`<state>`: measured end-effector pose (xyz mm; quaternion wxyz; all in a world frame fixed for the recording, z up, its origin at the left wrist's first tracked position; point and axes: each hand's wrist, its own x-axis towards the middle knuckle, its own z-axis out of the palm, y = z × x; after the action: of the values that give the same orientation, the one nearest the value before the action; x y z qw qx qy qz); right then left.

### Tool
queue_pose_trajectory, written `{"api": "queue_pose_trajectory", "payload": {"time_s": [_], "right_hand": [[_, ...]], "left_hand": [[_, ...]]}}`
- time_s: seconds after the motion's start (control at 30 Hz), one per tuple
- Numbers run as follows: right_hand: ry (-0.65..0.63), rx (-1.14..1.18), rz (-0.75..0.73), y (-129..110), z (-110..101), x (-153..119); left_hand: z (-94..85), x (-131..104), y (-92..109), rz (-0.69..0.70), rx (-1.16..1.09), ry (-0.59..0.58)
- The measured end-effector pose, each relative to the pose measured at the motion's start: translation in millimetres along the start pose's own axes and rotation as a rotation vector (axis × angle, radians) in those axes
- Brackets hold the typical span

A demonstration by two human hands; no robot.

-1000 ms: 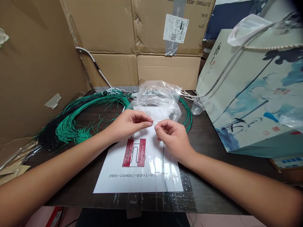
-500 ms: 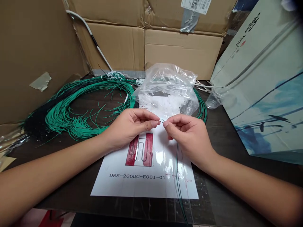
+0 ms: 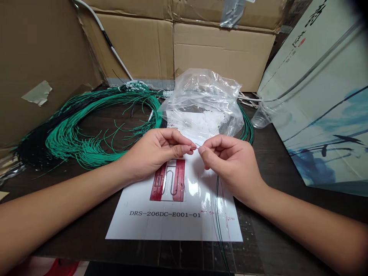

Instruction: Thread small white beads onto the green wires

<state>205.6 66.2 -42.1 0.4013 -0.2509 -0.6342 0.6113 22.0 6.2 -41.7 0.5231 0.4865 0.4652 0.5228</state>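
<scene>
Above a printed white sheet (image 3: 172,228), my two hands face each other, fingertips close together. My left hand (image 3: 165,148) pinches something tiny and pale, too small to name. In a pinch of thumb and forefinger, my right hand (image 3: 230,161) holds the end of a thin dark wire, whose tip points at the left fingertips. Green and black wires (image 3: 219,214) hang below my right hand, over the sheet and past the table's front edge. Under my left hand, a red and white drawing (image 3: 167,182) shows on the sheet.
A large coil of green and black wires (image 3: 66,134) lies at the left. Behind my hands is a clear plastic bag (image 3: 207,92) with small white pieces. Cardboard (image 3: 224,57) stands behind, a painted pale panel (image 3: 324,115) at the right, near a clear plastic cup (image 3: 261,118).
The view has shifted slightly. Both hands keep almost the same pose, and the pale tiny thing at the left fingertips shows a little more.
</scene>
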Motion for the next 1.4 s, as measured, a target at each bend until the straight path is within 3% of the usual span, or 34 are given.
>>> {"api": "queue_pose_trajectory", "payload": {"time_s": [0.83,1.17,1.4], "right_hand": [[-0.007,-0.158,-0.022,2,0,-4],[0.043,-0.308,-0.105,2,1,-9],[0.041,-0.345,-0.133,2,3,-9]], "left_hand": [[-1.0,-1,2,-0.035,0.076,0.052],[7.5,-4,9,0.137,0.326,0.131],[8.3,-7,11,0.256,0.521,0.114]]}}
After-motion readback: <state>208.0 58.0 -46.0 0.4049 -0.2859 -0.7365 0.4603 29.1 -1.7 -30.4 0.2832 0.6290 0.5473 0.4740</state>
